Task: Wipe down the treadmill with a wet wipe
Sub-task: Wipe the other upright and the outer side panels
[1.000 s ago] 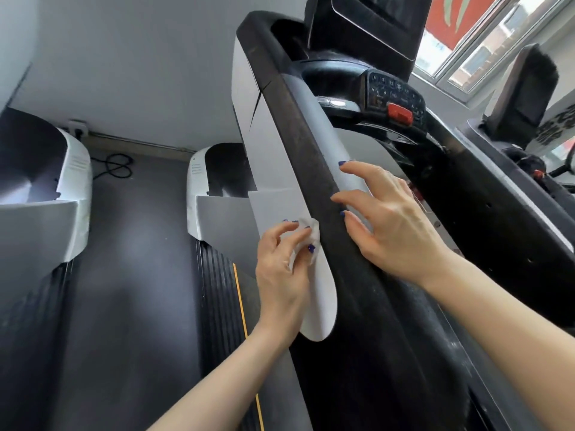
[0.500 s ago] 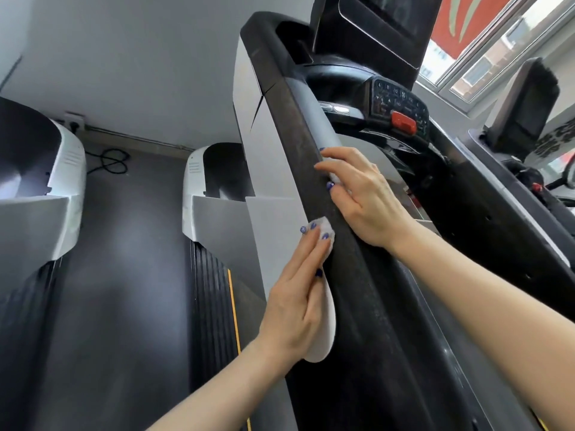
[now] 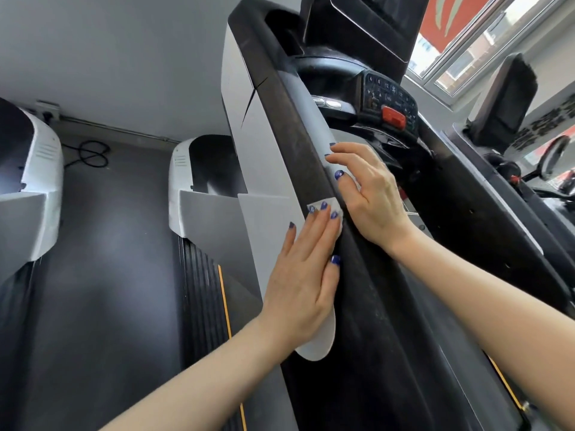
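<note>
Faint digits, perhaps "12", show on the treadmill's keypad (image 3: 390, 96); nothing else is legible.

Single head-worn view, wide-angle, sitting above and behind the person's forearms and looking forward and down. It is hanging close over the treadmill (image 3: 357, 306) side rail, which is running diagonally up the middle of frame. Console (image 3: 389, 101) is showing at upper right, floor (image 3: 109, 275) at left, window (image 3: 485, 35) at top right. Edges are bowing from lens distortion.
</note>
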The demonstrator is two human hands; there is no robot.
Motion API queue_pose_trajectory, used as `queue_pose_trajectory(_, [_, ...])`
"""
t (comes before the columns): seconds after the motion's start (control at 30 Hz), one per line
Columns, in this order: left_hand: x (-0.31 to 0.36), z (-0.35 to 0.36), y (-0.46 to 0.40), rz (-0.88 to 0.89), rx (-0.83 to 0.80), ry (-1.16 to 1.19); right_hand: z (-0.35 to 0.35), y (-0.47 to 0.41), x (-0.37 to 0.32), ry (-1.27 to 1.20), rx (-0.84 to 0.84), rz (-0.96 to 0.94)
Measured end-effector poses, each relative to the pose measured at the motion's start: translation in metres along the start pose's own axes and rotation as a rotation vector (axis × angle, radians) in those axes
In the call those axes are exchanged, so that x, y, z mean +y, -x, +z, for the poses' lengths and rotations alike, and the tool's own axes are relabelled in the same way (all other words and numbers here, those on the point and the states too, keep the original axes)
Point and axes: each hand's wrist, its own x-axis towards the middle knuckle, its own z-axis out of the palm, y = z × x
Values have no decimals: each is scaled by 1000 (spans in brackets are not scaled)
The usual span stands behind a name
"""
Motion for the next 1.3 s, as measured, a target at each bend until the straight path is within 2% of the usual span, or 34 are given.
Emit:
queue_pose_trajectory(0.2, [2, 0, 33, 116, -66, -20, 1, 1, 1, -1, 37, 35])
queue_pose_trajectory(0.37, [-8, -9, -11, 37, -27, -14, 1, 0, 0, -18, -4, 4])
queue_pose_trajectory(0.57, [-8, -3, -8, 86, -16, -13, 0, -12, 1, -24, -188, -79])
queue_pose_trajectory(0.77, [-20, 0, -2, 77, 10, 14, 20, -53, 6, -39, -131, -83])
queue_pose_trajectory(0.93, [-44, -2, -1, -42, 62, 121, 31, -73, -3, 10, -206, -162])
queue_pose_trajectory(1.13, [-44, 5, 6, -34, -18, 166, 43, -93, -11, 53, -297, -205])
queue_pose_trajectory(1.3, [-60, 15, 31, -164, -66, 285, 48, -99, -8, 47, -245, -196])
